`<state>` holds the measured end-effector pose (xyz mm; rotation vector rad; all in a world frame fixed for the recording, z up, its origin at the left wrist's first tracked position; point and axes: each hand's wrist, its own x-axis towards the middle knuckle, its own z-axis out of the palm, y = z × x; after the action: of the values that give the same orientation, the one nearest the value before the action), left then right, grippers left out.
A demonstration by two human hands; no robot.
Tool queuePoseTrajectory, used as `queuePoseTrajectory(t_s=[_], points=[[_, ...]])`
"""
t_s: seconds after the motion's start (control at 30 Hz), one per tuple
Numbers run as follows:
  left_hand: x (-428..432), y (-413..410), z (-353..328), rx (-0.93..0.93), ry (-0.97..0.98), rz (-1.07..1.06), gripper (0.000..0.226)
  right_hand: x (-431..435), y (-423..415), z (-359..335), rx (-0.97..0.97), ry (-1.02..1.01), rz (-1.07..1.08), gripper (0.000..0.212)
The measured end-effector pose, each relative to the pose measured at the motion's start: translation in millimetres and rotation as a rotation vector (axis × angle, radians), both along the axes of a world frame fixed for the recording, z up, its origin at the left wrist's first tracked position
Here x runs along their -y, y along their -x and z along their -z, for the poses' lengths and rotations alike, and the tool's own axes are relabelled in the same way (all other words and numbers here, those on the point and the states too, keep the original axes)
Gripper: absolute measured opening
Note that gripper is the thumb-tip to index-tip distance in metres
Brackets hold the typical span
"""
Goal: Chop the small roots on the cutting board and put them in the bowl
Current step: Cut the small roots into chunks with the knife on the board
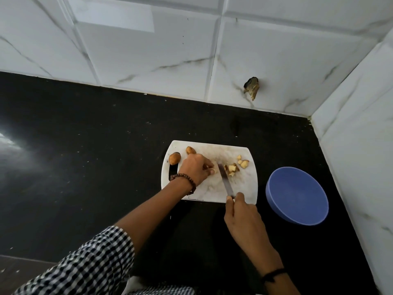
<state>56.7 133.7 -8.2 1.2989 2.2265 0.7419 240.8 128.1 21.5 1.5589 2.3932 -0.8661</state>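
Our left hand [195, 168] pins a root; right hand [242, 216] grips the knife [225, 180]; we should keep fingertips curled back from the blade.

Chopped roots [234, 166] on board [244, 188], apparently.

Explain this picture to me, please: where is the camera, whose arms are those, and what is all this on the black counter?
There is no machine here. The single picture comes from a camera worn on a person's head, looking down at their own two arms. The left hand steadies a small root on the white cutting board. The right hand holds a knife, its blade resting on the board beside the left fingertips. Right of the blade lie the cut pieces; two whole roots wait at the board's far left corner. A blue bowl stands on the counter right of the board, with nothing visible in it yet. White tiled walls meet in the corner behind.
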Motion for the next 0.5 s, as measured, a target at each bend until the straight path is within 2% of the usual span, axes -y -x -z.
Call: queuePoseTrajectory(t_s=[0.5], points=[[4, -4, -1, -0.01, -0.047, -0.021, 0.017, -1, 32, 9, -0.101, 0.079, 0.025, 0.021]])
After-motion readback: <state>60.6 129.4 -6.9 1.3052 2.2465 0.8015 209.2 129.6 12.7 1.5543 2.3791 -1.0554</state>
